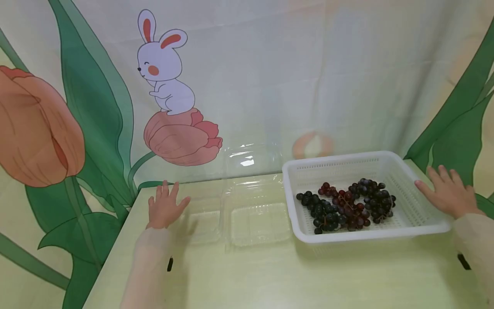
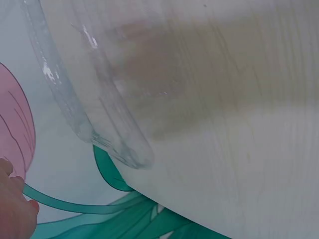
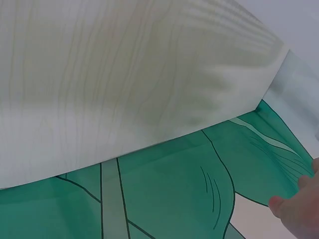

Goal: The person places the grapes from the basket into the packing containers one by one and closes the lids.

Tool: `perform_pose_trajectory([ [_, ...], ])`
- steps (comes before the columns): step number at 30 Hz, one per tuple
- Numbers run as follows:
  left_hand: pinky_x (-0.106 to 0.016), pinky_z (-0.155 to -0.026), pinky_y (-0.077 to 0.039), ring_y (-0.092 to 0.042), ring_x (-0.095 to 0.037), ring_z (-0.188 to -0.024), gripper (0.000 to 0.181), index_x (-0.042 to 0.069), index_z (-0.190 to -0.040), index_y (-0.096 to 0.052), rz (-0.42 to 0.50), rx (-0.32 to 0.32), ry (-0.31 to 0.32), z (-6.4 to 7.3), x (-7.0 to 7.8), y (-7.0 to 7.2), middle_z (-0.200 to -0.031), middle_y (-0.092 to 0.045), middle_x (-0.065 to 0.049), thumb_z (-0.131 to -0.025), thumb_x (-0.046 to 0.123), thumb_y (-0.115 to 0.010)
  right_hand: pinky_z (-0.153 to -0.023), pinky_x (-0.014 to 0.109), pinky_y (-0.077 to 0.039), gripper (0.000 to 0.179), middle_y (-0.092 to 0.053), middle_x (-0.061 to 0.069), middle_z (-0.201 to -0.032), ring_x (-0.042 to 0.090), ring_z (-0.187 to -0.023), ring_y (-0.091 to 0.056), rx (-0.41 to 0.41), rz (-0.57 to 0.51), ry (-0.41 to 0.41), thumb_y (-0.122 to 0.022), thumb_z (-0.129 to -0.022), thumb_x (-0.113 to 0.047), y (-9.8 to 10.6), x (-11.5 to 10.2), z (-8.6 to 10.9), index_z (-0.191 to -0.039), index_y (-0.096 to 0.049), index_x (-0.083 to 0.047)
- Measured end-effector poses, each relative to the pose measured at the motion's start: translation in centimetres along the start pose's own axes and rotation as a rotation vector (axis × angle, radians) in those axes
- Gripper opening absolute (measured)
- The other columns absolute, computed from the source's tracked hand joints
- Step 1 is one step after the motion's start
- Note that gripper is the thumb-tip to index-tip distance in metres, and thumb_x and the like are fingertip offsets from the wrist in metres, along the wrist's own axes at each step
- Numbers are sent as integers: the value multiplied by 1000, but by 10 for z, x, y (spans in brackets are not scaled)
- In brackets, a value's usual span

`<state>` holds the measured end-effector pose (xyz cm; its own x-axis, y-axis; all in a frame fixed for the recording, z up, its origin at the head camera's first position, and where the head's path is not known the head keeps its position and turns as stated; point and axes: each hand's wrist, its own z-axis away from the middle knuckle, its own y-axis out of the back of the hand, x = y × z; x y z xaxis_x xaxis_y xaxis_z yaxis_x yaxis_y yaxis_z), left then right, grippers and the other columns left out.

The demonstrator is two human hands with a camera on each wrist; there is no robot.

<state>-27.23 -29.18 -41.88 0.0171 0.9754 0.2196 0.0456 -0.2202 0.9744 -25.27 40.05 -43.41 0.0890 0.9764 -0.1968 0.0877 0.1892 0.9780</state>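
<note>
My left hand (image 1: pixel 165 207) is held over the left part of the table with its fingers spread, holding nothing. Just right of it is a clear plastic clamshell box (image 1: pixel 260 225), its lid raised toward the back. On the far right, my right hand (image 1: pixel 451 192), also spread and holding nothing, overlaps the right rim of a white plastic basket (image 1: pixel 420 206) in the head view. In that basket lie bunches of dark grapes (image 1: pixel 324 212) and reddish grapes (image 1: pixel 349 208). The left wrist view shows the box's clear edge (image 2: pixel 119 124) and part of the left hand (image 2: pixel 15 206).
The pale wood-grain table (image 1: pixel 270 279) ends at the back against a hanging cloth (image 1: pixel 262 86) printed with a rabbit and tulips. Its left edge slants toward the viewer. Green printed leaves (image 3: pixel 169 184) show past the table edge in the right wrist view.
</note>
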Motion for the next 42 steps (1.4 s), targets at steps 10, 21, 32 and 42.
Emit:
perform_pose_trajectory([
  [10, -62, -101, -5, -1, -42, -133, 72, 11, -143, -13, -22, -19, -33, -17, 26, -8, -147, 0, -22, -88, 52, -37, -81, 75, -15, 84, -3, 37, -138, 58, -118, -10, -51, -25, 43, -27, -87, -60, 8, -1, -1, -138, -12, 5],
  [21, -61, -102, -6, -1, -39, -134, 71, 12, -142, -15, -17, -35, -75, -14, 47, -16, -147, -1, -20, -88, 49, -41, -88, 67, -21, 79, -15, 42, -132, 59, -113, -20, -160, -114, 88, -31, -89, -56, 18, -9, -5, -132, -27, 11],
  [32, -61, -102, -8, -4, -37, -135, 71, 12, -143, -15, 5, -28, -159, -7, 64, -21, -148, -4, -19, -88, 49, -41, -86, 64, -29, 70, -28, 41, -126, 56, -110, -29, -151, -163, 84, -33, -91, -48, 21, -12, -5, -130, -31, 10],
  [42, -59, -103, -11, -9, -35, -135, 71, 15, -143, -15, 15, -16, -224, -5, 78, -32, -147, -9, -18, -87, 51, -41, -78, 59, -36, 60, -35, 41, -122, 55, -106, -36, -201, -225, 122, -36, -93, -34, 25, -10, -3, -131, -29, 11],
])
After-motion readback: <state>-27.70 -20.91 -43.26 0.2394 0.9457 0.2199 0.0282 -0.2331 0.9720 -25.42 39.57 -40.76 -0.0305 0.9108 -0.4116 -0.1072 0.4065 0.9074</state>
